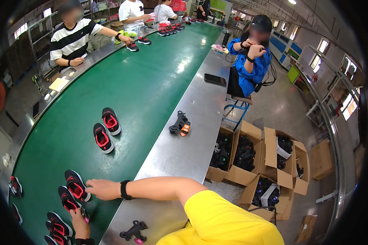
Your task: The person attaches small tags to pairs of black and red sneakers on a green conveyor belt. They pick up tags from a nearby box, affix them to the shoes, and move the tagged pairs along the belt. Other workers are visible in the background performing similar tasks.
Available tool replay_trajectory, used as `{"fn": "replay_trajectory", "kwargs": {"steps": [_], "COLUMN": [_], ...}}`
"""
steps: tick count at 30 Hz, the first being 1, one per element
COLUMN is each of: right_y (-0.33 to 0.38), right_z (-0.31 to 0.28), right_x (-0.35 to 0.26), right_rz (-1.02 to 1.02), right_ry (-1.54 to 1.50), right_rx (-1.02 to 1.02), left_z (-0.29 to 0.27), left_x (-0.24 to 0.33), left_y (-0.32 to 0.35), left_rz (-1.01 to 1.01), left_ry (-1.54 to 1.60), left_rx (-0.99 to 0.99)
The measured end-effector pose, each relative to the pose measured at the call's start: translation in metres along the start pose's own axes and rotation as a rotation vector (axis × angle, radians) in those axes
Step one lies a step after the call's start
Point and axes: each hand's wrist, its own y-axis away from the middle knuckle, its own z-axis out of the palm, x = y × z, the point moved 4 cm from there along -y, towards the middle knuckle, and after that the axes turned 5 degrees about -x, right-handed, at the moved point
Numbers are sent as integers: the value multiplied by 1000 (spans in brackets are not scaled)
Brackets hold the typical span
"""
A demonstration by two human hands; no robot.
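My left hand [80, 224] is at the heel of a black sneaker with red lining [68, 196] on the green belt, its fingers closed on the heel. A small pink tag [86, 219] shows beside these fingers. My right hand [104, 189] reaches in from the right with its fingers stretched out, close to the side of the matching sneaker [76, 184]; whether the fingertips touch it I cannot tell. Farther up the belt stands another pair, a near sneaker [103, 138] and a far one [111, 121]. More black and red sneakers [58, 224] sit at the lower left.
A metal ledge [167, 163] edges the green belt [151, 94], bearing a black plastic part [134, 231], another with orange labels [180, 123] and a phone [215, 79]. Open cartons [229, 175] of dark items stand at right. A blue-clad person [249, 65] sits beyond; others work along the belt.
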Motion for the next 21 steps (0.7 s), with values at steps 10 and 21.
{"fn": "replay_trajectory", "kwargs": {"steps": [10,21], "right_y": [80,72], "right_z": [-20,-29], "right_x": [25,19], "right_rz": [228,139], "right_ry": [-60,-215], "right_rx": [-169,-254], "left_z": [8,-48], "left_x": [-19,61], "left_y": [17,79], "left_rz": [9,-215], "left_ry": [49,34], "left_rx": [15,223]}}
